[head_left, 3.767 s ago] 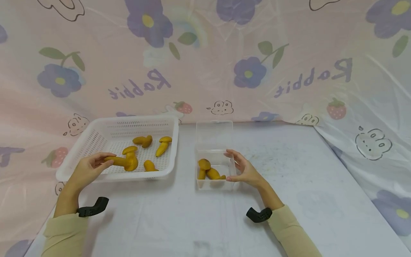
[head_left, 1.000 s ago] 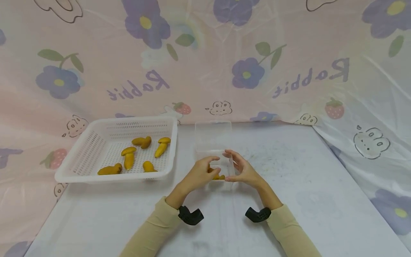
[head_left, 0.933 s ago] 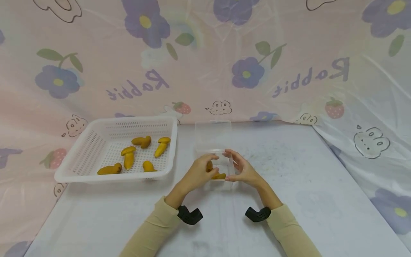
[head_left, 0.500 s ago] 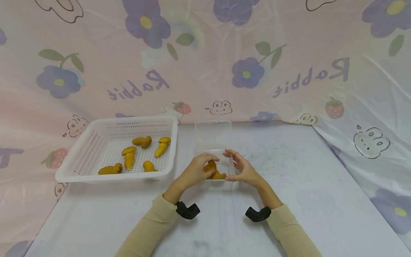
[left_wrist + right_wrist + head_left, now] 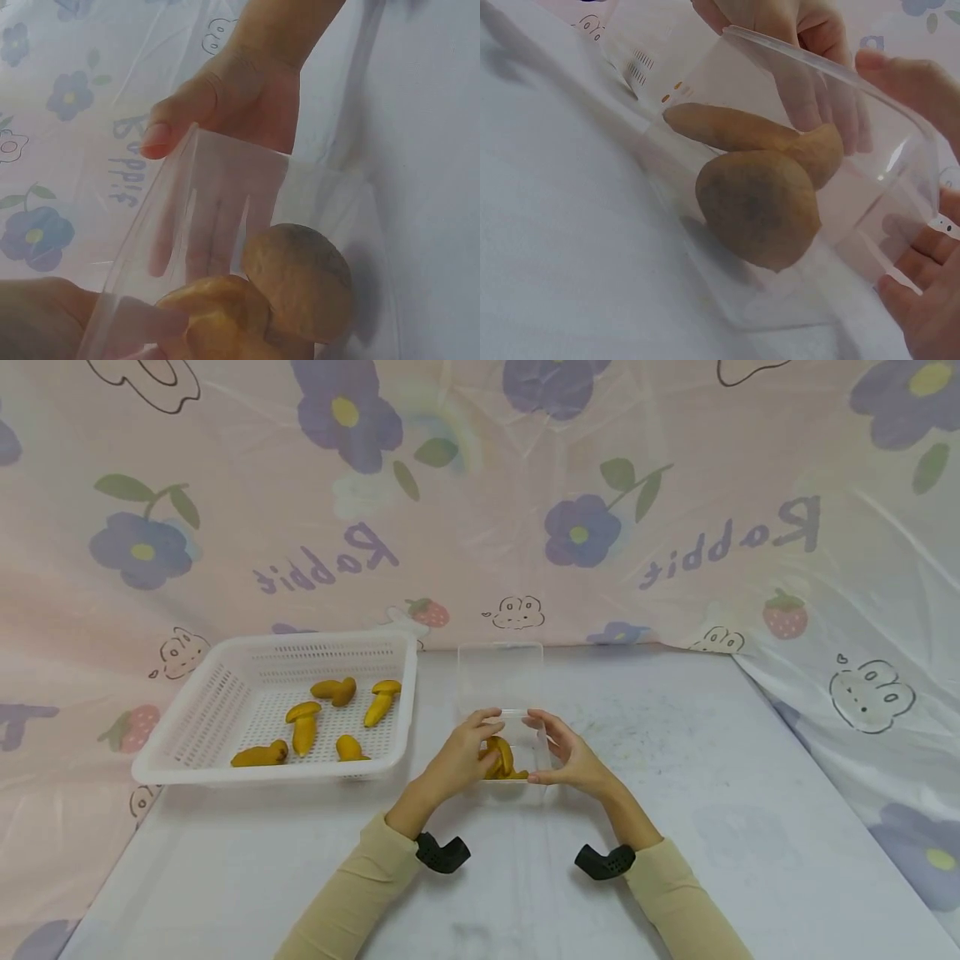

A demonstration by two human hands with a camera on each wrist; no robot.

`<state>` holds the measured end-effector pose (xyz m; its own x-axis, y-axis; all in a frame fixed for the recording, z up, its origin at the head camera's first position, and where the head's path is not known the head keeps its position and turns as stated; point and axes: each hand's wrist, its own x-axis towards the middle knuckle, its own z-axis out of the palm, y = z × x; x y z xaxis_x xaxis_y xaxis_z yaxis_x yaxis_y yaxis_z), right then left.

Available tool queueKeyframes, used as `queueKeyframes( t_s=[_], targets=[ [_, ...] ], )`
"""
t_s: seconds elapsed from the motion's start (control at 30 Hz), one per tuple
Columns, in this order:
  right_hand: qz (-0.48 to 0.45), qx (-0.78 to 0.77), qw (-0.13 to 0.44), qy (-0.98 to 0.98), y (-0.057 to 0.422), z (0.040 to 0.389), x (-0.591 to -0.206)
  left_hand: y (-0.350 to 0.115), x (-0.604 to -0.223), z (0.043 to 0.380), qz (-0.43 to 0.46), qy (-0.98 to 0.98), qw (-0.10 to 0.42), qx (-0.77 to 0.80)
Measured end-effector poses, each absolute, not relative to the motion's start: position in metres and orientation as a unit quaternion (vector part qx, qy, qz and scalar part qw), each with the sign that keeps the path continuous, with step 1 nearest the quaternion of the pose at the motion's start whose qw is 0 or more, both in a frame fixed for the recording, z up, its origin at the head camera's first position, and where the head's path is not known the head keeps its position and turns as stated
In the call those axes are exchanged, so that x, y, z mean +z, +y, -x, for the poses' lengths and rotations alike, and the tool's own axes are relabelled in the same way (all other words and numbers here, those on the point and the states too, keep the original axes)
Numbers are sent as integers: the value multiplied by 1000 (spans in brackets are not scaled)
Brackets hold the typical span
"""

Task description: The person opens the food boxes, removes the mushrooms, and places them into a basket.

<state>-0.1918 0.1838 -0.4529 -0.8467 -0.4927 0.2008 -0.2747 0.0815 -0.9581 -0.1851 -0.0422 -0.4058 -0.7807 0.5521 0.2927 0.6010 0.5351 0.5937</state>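
In the head view a clear plastic box [image 5: 513,789] stands in mid-table with its lid raised behind. My right hand [image 5: 573,762] grips its right wall, thumb at the near corner and fingers at the far one. My left hand [image 5: 452,762] reaches in over the left side and holds a yellow-brown mushroom [image 5: 504,755], its thumb against it. More mushroom shows low beside it. Through the clear wall, the left wrist view has a rounded mushroom cap [image 5: 300,281]; the right wrist view has a big cap [image 5: 757,206] overlapping a long stem [image 5: 727,127].
A white perforated basket [image 5: 270,778] stands on the left, with several mushrooms lying apart in it, one being a capped mushroom [image 5: 303,727]. The open lid [image 5: 500,672] leans toward the patterned backdrop [image 5: 465,527]. White cloth covers the table [image 5: 675,718].
My left hand has carried a mushroom from the basket into the box. Over the last second it has turned the mushroom there and its upper fingers have spread. My right hand keeps its grip.
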Motion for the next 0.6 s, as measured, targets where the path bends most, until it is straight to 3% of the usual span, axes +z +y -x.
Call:
queueKeyframes(
  t_s=[0.2, 0.6],
  targets=[
    [269, -618, 83, 734, 183, 192, -453, -43, -403, 182, 306, -880, 25, -361],
    [271, -630, 88, 722, 183, 191, -451, -49, -404, 186, 359, -871, 8, -336]
  ],
)
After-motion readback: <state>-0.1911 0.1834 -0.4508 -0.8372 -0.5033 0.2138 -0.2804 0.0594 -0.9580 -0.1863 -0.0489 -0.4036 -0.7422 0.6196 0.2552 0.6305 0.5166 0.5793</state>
